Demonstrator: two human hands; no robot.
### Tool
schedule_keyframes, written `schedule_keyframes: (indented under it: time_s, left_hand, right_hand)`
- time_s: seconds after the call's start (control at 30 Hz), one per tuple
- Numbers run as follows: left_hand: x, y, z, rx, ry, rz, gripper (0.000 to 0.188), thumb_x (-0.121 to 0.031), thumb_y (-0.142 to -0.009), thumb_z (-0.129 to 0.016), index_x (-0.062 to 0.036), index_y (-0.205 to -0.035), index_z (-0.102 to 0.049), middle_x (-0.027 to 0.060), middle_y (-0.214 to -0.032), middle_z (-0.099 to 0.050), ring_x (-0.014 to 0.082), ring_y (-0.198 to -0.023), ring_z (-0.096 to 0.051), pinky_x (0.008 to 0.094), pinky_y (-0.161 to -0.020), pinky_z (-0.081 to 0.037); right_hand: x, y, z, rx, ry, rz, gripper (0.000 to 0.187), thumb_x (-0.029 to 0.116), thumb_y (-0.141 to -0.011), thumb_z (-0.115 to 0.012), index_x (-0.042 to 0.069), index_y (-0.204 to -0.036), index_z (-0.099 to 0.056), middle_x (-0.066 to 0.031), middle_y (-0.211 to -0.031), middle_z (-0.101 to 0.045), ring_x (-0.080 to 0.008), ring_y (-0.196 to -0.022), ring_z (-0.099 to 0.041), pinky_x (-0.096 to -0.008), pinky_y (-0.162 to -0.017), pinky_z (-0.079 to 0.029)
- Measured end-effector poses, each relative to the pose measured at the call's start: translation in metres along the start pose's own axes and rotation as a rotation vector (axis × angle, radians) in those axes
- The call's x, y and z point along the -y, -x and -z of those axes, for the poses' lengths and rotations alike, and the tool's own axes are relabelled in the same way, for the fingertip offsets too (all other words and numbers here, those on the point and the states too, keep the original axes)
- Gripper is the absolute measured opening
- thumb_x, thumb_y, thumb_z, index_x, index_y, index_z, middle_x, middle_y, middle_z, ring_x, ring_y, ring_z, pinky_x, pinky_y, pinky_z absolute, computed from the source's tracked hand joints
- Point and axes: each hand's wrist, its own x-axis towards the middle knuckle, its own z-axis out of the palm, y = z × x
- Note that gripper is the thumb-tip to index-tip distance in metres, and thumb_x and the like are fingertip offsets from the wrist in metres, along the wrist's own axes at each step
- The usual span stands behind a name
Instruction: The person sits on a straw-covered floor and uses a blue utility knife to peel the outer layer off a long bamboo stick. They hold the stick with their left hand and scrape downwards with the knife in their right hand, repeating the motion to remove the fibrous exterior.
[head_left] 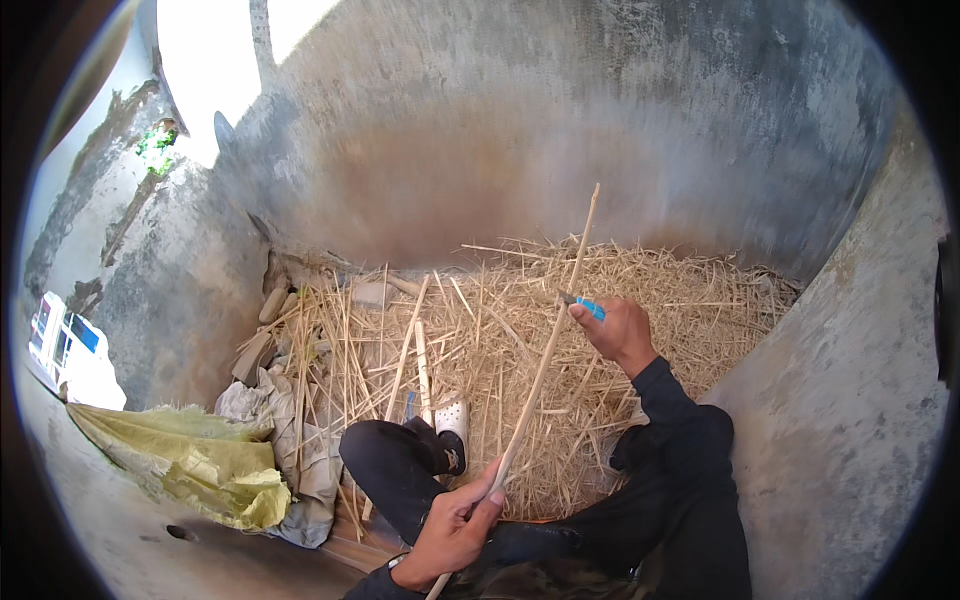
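A long, thin pale wooden stick slants up and away from my lap. My left hand is closed around its lower part, and the near end passes below the hand. In my right hand is a small blue-handled knife, gripped with the fingers wrapped round it. The knife's dark tip points left and lies at the stick's upper half; I cannot tell whether it touches the wood. Beyond the knife, the stick's far end stands free in front of the wall.
Straw-like shavings cover the floor between my legs and the grey wall. Several pale strips lie left of the white clog on my foot. A yellow-green sack and greyish cloth lie at the left.
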Motion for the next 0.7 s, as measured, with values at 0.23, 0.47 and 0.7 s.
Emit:
schedule_keyframes:
  time_s: [0.23,0.47,0.7]
  left_hand:
    - [0.006,-0.001,0.001,0.008,0.001,0.006,0.044,-0.008,-0.098,-0.050,-0.0006,-0.141,-0.042,-0.0061,-0.076,-0.046,0.0011,-0.068,-0.038,0.0172,-0.058,-0.033]
    - [0.001,0.009,-0.005,0.014,-0.081,0.007,0.044,-0.010,-0.098,-0.052,0.0000,-0.140,-0.044,-0.0066,-0.079,-0.049,0.0006,-0.068,-0.038,0.0166,-0.058,-0.032]
    - [0.017,0.016,-0.006,0.037,-0.172,-0.055,0.044,-0.012,-0.099,-0.052,-0.0016,-0.141,-0.044,-0.0055,-0.077,-0.052,0.0007,-0.061,-0.039,0.0153,-0.054,-0.033]
  right_hand:
    - [0.035,0.035,0.008,0.128,-0.078,0.132,0.075,0.076,-0.083,-0.042,0.010,-0.052,-0.056,-0.0072,-0.042,-0.046,-0.0242,-0.039,-0.051,-0.0394,-0.040,-0.040]
    - [-0.019,-0.013,0.000,-0.050,0.020,-0.009,0.079,0.079,-0.081,-0.041,0.008,-0.052,-0.057,-0.0083,-0.043,-0.048,-0.0254,-0.042,-0.054,-0.0413,-0.043,-0.041]
    - [-0.082,-0.051,0.001,-0.120,0.104,-0.214,0.082,0.081,-0.080,-0.042,0.004,-0.055,-0.061,-0.0145,-0.051,-0.056,-0.0329,-0.050,-0.058,-0.0447,-0.048,-0.045]
